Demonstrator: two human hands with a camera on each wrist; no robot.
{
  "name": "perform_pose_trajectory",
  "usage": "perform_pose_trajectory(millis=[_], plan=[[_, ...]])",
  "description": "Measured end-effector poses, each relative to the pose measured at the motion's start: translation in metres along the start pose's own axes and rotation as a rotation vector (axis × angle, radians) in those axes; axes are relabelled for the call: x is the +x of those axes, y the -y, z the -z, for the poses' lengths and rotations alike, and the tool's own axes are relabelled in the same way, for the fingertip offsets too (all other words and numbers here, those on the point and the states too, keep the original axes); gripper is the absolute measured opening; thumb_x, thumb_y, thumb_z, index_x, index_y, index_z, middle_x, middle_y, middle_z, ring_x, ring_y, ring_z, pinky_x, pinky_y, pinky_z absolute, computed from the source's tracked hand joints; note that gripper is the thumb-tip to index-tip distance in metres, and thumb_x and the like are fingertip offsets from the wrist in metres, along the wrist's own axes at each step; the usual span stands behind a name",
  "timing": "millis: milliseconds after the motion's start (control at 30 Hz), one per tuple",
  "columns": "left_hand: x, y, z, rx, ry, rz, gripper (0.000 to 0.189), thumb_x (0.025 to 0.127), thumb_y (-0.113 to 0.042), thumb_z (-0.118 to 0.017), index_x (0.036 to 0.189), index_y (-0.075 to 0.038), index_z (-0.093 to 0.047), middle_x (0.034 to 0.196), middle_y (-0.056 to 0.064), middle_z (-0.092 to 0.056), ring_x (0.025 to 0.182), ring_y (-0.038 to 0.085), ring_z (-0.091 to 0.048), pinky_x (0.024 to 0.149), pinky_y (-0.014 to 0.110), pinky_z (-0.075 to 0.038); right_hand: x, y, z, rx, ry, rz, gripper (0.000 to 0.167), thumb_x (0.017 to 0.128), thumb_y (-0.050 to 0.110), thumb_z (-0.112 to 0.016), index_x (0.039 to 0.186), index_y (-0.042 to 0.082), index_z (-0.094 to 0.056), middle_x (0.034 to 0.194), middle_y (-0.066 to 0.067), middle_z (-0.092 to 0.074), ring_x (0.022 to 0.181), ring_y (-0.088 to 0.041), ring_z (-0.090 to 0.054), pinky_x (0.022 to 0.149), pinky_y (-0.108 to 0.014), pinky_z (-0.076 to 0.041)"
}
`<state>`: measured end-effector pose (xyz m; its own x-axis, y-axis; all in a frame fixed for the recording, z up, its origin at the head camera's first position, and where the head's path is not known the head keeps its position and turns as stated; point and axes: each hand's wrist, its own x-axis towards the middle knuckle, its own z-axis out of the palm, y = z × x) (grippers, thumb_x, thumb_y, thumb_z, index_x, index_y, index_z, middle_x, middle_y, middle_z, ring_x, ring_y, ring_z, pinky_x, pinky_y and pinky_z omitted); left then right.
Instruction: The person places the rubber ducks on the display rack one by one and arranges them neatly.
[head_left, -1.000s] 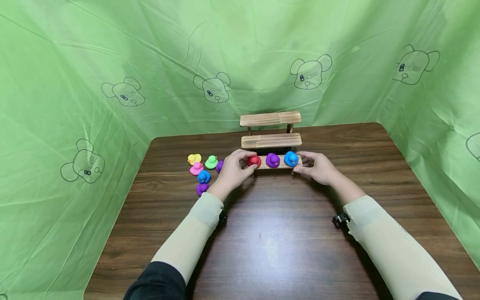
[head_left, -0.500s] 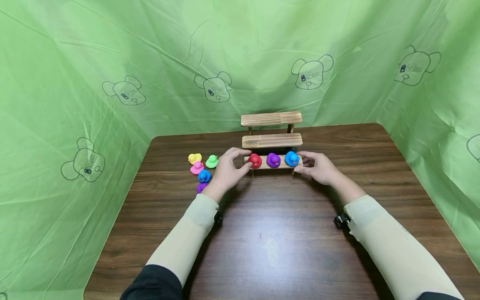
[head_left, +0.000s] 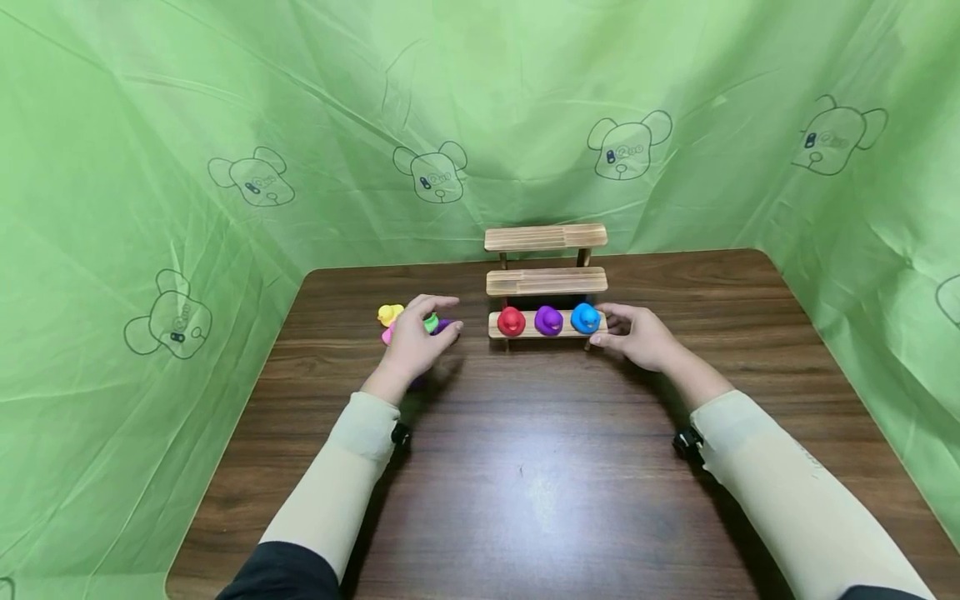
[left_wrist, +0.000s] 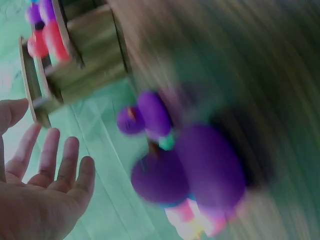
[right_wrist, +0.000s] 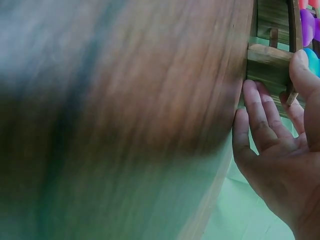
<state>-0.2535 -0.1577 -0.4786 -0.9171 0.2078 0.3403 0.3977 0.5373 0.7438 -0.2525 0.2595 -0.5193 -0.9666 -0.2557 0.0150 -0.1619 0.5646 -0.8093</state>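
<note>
A three-tier wooden stand carries a red duck, a purple duck and a blue duck on its lowest shelf. At that shelf's right end, my right hand holds the stand between thumb and fingers, beside the blue duck. My left hand hovers over the loose ducks on the left, its thumb and fingers spread with nothing between them. It partly covers a green duck and a pink duck. In the left wrist view, a large purple duck shows near the palm.
A yellow duck sits at the far left of the loose group. Both upper shelves of the stand hold nothing. Green cloth hangs behind and around the brown wooden table.
My left hand has let go of the red duck on the lowest shelf and moved left over the loose ducks. My right hand stays at the shelf's end.
</note>
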Motion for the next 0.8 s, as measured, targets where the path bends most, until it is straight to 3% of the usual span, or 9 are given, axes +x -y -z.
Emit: perform_pose_trajectory(millis=[200,367,600,800], plan=[[-0.004,0.022,0.033,0.017,-0.02,0.1,0.037,0.092,-0.014,-0.081,0.127,-0.01,-0.073,0.123,0.013,-0.066,0.106,0.037,-0.064,0.091,0.051,-0.058,0.001,-0.001,-0.001,-0.011,0.0,-0.001,0.06,0.092,0.027,-0.084,0.144,0.006,-0.061,0.113,-0.016,-0.072,0.102,-0.03,-0.07,0.079,-0.027,-0.057],[-0.004,0.042,0.053,0.022,-0.033,0.146,0.037,0.092,-0.011,-0.081,0.127,-0.008,-0.073,0.125,0.014,-0.065,0.12,0.038,-0.062,0.1,0.054,-0.054,0.0,-0.001,0.0,-0.018,0.003,-0.003,0.06,0.092,0.028,-0.084,0.144,0.007,-0.061,0.113,-0.016,-0.072,0.101,-0.029,-0.07,0.08,-0.025,-0.057],[-0.006,0.071,0.068,0.034,-0.032,0.219,0.038,0.093,-0.009,-0.079,0.129,-0.002,-0.07,0.128,0.023,-0.064,0.118,0.046,-0.062,0.1,0.058,-0.053,0.0,0.0,0.001,-0.015,0.007,-0.003,0.061,0.092,0.027,-0.084,0.143,0.004,-0.061,0.113,-0.018,-0.072,0.101,-0.031,-0.07,0.081,-0.023,-0.056],[-0.009,0.093,0.075,0.087,-0.037,0.281,0.037,0.092,-0.017,-0.083,0.126,-0.005,-0.072,0.125,0.019,-0.066,0.115,0.039,-0.066,0.096,0.052,-0.055,0.002,0.0,0.0,-0.006,0.014,0.001,0.062,0.092,0.028,-0.083,0.144,0.003,-0.06,0.115,-0.019,-0.072,0.102,-0.031,-0.07,0.082,-0.021,-0.055]])
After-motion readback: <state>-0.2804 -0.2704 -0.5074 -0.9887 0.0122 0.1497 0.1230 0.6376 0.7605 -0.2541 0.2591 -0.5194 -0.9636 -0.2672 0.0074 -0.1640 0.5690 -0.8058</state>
